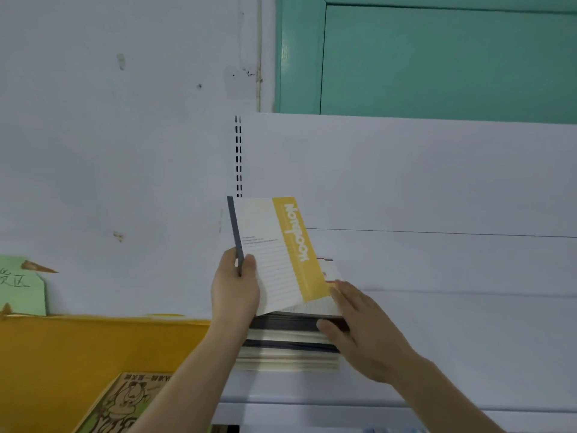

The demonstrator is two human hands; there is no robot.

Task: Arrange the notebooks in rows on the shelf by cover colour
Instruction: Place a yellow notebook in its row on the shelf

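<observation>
A yellow-and-white notebook (278, 251) with a grey spine is tilted up above a stack of notebooks (290, 348) on the white shelf (437, 370). My left hand (234, 289) grips this notebook at its spine, near the lower left corner. My right hand (362, 326) lies flat against the right side of the stack, fingers spread, thumb on the stack's front edge. The stack shows dark and pale edges; another cover peeks out behind the raised notebook.
A slotted upright (238, 154) of the shelving rises behind the stack. To the left lie an orange surface (78, 348), a cartoon-printed book (121, 404) and a green sign (22, 285). A teal door (437, 57) stands above the shelf's back panel.
</observation>
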